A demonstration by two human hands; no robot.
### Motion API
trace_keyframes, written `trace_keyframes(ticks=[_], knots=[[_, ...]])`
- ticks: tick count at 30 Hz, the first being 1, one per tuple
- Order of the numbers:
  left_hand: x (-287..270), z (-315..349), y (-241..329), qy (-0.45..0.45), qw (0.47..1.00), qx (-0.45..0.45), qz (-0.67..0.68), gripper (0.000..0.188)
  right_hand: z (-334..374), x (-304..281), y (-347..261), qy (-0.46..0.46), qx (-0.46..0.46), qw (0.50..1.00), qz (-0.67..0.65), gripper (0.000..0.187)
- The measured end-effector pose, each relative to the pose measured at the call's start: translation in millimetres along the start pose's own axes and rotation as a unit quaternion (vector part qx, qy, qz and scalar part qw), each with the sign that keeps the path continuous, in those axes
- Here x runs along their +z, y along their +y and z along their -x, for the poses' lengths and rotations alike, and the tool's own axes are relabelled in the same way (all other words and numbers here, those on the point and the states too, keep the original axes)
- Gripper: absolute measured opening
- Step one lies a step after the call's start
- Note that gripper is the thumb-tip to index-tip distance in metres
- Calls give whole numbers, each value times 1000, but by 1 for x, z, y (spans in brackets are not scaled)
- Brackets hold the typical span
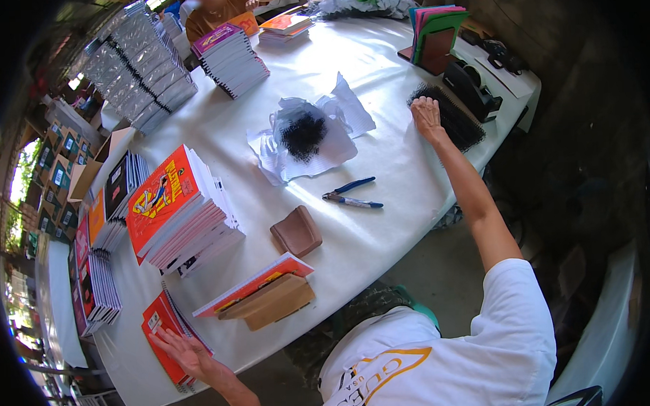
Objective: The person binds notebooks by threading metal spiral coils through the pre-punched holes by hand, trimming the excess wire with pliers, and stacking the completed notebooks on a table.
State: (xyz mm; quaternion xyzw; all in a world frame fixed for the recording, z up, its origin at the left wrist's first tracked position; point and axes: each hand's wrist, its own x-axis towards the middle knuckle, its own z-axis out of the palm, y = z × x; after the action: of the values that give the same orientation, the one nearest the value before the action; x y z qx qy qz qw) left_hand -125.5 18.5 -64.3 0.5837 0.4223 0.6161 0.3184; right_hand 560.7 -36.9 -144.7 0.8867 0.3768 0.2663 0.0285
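My left hand (181, 353) lies with its fingers spread on a red-covered spiral notebook (159, 320) at the near left of the table. My right hand (427, 117) reaches to the far right, its fingers curled closed on the end of a pile of black spiral binding coils (460, 123). Between my arms, a notebook with a red cover (253, 286) leans on a brown wooden block (278, 303). Beyond it are a brown curved block (297, 231) and blue-handled pliers (353, 193), lying with their handles apart.
Crumpled white wrapping (337, 142) holds small black pieces (305, 136). A tall stack of red-covered books (171, 197) stands left, with more notebook stacks (230, 59) behind. A black hole punch (471, 90) sits beside the coils. Another person (214, 10) is across the table.
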Motion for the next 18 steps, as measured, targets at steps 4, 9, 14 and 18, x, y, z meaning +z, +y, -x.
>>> trace_keyframes(ticks=[4, 9, 14, 18], knots=[[0, -3, 7, -3, 999, 29, -30, 84, -10, -23, 8, -24, 8, 995, -92, 17], [20, -2, 37, -23, 980, 115, -161, 77, -3, -73, -4, 42, -38, 982, -179, 26], [98, 2, 79, -240, 834, 272, -416, 89, 78, -202, -117, 10, -306, 786, -538, 20], [135, 0, 75, -341, 782, 272, -445, 75, 137, -278, -165, -171, -290, 648, -683, 22]])
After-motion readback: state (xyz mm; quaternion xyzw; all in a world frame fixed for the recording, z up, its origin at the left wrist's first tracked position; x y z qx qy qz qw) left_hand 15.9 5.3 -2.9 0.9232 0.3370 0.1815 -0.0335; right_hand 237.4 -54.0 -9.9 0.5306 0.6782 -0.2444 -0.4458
